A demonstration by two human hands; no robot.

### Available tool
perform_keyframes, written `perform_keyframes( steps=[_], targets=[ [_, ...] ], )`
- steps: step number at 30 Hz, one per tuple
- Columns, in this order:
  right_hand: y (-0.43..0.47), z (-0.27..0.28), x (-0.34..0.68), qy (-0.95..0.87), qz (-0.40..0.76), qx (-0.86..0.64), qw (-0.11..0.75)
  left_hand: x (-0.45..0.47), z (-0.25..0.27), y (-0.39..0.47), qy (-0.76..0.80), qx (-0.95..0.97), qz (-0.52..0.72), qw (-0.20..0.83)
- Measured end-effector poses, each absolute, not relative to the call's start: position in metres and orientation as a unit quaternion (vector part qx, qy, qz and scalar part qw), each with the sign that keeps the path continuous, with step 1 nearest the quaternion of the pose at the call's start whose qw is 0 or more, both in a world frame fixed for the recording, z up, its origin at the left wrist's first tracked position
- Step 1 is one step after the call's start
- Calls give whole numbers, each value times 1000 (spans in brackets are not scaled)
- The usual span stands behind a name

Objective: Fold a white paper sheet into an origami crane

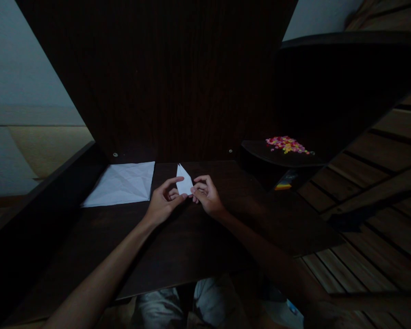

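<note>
A small piece of folded white paper (184, 181), pointed at the top with a split tip, is held between my two hands over the dark desk (150, 256). My left hand (165, 197) grips its left side and lower edge, thumb near the bottom and index finger on the face. At the lower right corner, my right hand (207, 195) pinches the paper between thumb and fingers, with the index finger curved above. Left of my hands lies a stack of white paper sheets (123, 183) with crease lines across the top one.
A dark wooden panel (164, 82) rises behind the desk. On a low rounded shelf (256, 148) at the right sits a pile of small pink, red and yellow pieces (287, 144). A raised side board (44, 183) borders the left. Wooden slats (380, 183) are at the far right.
</note>
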State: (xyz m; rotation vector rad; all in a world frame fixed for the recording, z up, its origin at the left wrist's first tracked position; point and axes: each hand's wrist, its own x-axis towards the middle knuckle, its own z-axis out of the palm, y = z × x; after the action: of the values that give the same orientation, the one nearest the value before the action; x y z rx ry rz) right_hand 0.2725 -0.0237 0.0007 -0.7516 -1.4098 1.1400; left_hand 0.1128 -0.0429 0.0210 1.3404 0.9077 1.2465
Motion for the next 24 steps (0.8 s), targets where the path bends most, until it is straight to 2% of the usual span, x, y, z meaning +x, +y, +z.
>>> perform_keyframes(
  steps=[8, 15, 24],
  targets=[
    [-17, 3, 276, -558, 500, -396, 530, 114, 19, -44, 331, 577, 494, 560],
    [-19, 6, 276, -563, 465, -406, 549, 118, 12, -42, 287, 592, 538, 527],
    [-20, 1, 276, -597, 416, -403, 555, 113, 11, -35, 385, 567, 550, 477]
  ],
)
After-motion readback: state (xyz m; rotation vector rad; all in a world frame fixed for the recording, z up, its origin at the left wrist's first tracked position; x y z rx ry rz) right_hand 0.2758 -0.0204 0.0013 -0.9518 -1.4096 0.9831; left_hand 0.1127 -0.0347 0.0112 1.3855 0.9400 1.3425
